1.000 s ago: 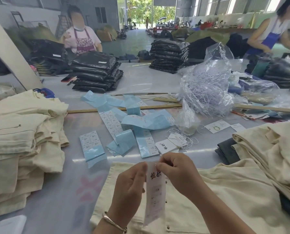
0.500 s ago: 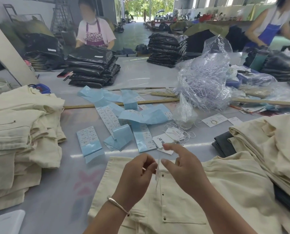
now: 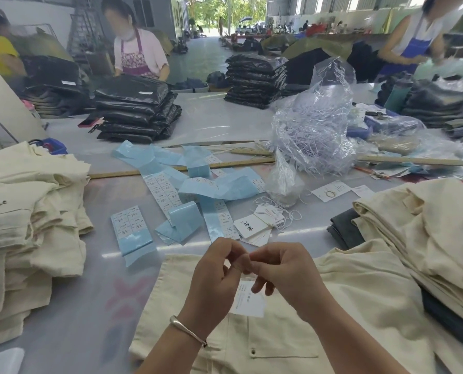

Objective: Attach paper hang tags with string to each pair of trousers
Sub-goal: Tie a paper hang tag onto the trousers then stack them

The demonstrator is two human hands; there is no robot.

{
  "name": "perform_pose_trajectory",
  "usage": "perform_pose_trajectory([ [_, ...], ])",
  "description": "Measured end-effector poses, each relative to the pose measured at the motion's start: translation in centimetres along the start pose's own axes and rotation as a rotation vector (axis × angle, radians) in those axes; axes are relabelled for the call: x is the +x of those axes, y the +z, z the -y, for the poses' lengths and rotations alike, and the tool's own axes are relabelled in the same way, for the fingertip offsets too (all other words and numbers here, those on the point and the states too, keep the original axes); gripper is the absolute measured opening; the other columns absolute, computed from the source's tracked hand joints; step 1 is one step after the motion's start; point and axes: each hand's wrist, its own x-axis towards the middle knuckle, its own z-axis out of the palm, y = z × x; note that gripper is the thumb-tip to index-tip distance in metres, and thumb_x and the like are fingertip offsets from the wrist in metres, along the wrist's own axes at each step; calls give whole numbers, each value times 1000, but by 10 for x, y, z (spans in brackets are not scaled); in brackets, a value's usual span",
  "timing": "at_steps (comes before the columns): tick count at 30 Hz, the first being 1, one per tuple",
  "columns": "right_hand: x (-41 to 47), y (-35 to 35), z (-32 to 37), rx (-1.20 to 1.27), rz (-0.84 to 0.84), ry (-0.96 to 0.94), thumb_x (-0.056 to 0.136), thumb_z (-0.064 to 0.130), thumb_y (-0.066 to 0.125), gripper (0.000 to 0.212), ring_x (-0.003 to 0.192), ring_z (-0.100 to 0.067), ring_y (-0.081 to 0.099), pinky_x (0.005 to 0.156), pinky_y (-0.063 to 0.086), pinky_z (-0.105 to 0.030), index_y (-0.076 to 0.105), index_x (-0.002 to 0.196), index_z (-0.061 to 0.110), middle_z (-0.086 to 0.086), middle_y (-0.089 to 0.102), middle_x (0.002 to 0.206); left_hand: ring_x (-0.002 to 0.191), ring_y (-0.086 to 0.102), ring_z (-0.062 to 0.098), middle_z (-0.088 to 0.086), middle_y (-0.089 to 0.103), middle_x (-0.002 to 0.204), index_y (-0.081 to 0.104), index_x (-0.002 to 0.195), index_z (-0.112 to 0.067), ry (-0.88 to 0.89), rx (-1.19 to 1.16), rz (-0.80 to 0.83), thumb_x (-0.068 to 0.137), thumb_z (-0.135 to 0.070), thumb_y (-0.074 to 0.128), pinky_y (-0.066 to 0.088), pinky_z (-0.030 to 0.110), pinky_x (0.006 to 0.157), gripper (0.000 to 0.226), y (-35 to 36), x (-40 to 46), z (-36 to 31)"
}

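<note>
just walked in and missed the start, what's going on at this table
A person is tagging cream trousers spread out in front of them. Both hands, left hand and right hand, meet above the waistband and pinch the top of a white hang tag that hangs below the fingers; any string there is too fine to see. More strung tags lie just beyond, with stacks of cream trousers to the left and right.

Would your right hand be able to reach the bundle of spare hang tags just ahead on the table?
Probably yes: the bundle of hang tags lies just beyond the right hand with nothing between, though that hand now pinches a tag.
</note>
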Motion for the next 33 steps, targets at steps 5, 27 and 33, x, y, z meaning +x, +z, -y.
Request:
perform_pose_trajectory([
  [5,12,-5,-5,-12,-219,-20,80,1,73,18,46,-13,53,49,43,-26,71,67,12,-4,62,56,82,62,8,-11,66,84,64,89,-26,-94,0,-103,91,-9,63,43,14,61,16,-8,-3,19],
  [27,11,56,-113,-935,379,-281,87,28,64,14,90,-18,55,70,37,-27,76,91,24,6,51,85,67,53,14,3,61,75,57,109,-23,-809,-283,153,78,-5,68,44,25,62,37,-34,-79,102],
  [33,-1,61,-123,-734,315,-199,76,15,76,7,82,-12,57,71,43,-24,79,80,20,4,66,80,61,52,1,-15,60,66,64,94,-21,-665,-155,254,61,-2,65,44,17,62,38,-38,-104,93],
])
